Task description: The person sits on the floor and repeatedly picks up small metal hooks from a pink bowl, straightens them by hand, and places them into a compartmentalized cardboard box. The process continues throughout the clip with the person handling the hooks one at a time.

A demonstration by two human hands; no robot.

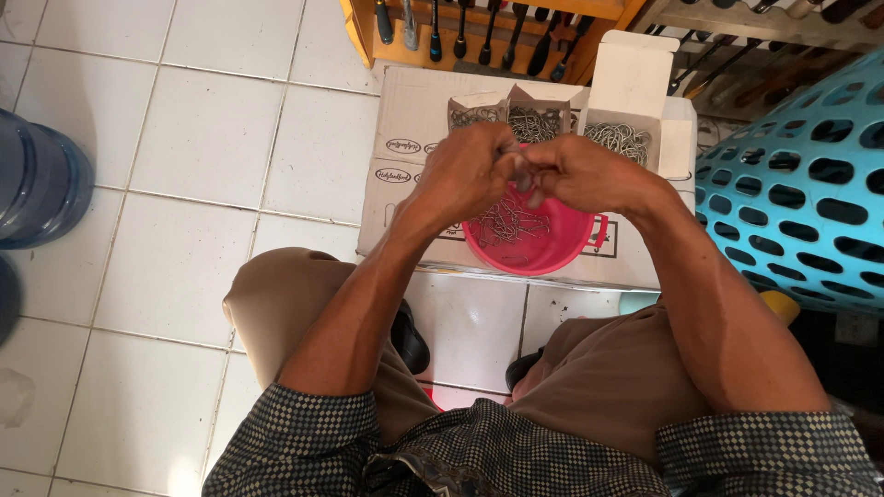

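Two hands meet just above the pink bowl (529,241). Our left hand (465,175) and right hand (580,173) close their fingers on one small metal piece (521,169) between them; its long axis we cannot tell. More hooks (502,224) lie directly below in the bowl, boxes (552,124) just beyond it.

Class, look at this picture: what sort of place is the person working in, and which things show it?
Probably a hardware shop or small workshop: a wooden rack of hand tools, small open boxes of metal hooks on a cardboard carton, and a pink bowl of metal pieces.
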